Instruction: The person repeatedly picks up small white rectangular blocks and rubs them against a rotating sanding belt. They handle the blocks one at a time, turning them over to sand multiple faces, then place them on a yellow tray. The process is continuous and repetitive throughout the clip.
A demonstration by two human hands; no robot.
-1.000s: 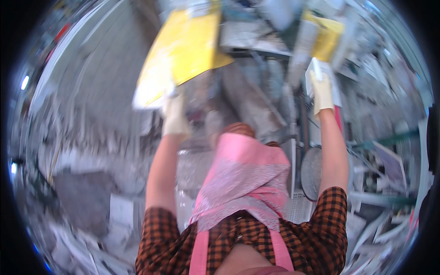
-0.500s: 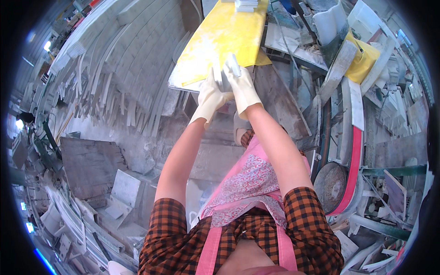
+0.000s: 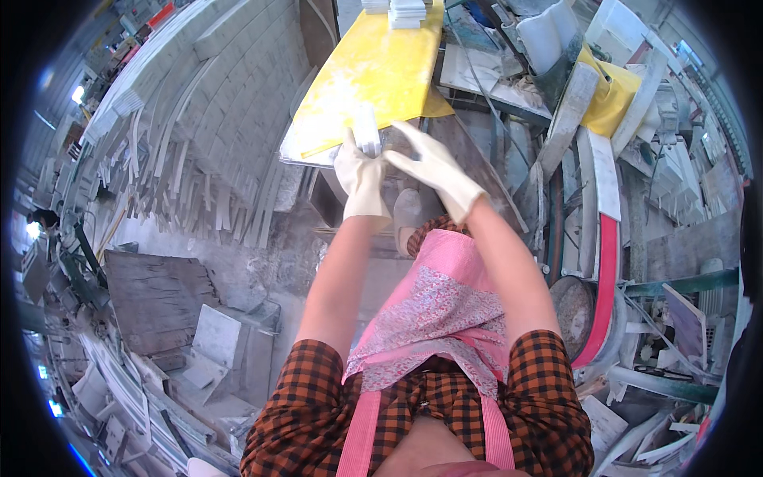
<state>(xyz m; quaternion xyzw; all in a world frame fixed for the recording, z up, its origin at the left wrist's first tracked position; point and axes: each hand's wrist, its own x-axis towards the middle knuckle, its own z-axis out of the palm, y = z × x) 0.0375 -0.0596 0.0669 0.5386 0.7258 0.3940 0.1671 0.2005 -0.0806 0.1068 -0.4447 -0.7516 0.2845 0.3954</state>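
Note:
My left hand [image 3: 362,179], in a cream rubber glove, is at the near edge of a yellow-covered bench [image 3: 373,71]. It grips the near end of a small bundle of white stone strips [image 3: 366,129], its fingers along the left side; its thumb is partly hidden. To the right, my right hand [image 3: 435,167], gloved alike, is held apart from the strips. Its fingers are spread and hold nothing. Toward the far end of the bench stand small stacks of white stone pieces [image 3: 407,13].
Tall stacks of pale stone slabs [image 3: 214,87] stand left of the bench. On the right, a machine with a red band [image 3: 602,290] and a yellow sheet [image 3: 610,95] stands amid stone offcuts. A weathered wooden board [image 3: 159,298] lies at lower left.
My right hand has come away from the strips and opened, moving right. The strips now lie against the bench edge beside my left hand. The view has shifted slightly.

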